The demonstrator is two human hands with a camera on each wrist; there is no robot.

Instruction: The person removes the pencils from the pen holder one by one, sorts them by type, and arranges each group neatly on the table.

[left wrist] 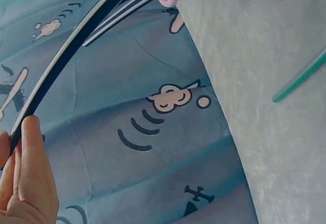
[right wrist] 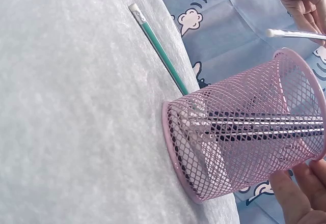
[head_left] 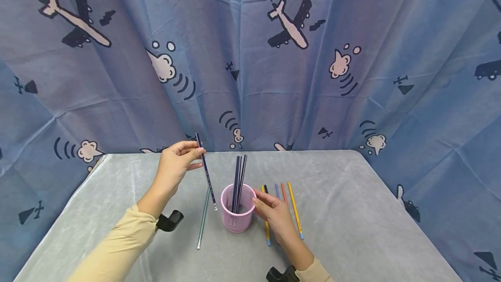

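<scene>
My left hand [head_left: 175, 164] pinches a dark blue pencil [head_left: 207, 174] between thumb and fingers near its upper end. The pencil slants down with its white eraser end lowest, just left of a pink mesh pencil cup [head_left: 237, 224]. Several dark striped pencils [head_left: 236, 182] stand in the cup, eraser ends at the bottom in the right wrist view. With thumb and fingers, my right hand [head_left: 277, 217] holds the cup's right side near the rim. In the left wrist view, the held pencil [left wrist: 66, 56] rises past the left fingers [left wrist: 33, 152].
A green pencil [head_left: 203, 221] lies on the grey table cover [head_left: 164, 247] left of the cup. Right of it lie a yellow pencil [head_left: 295, 212], another yellow one [head_left: 268, 234], plus red, purple and black ones partly behind my right hand. A blue patterned curtain [head_left: 250, 77] hangs behind.
</scene>
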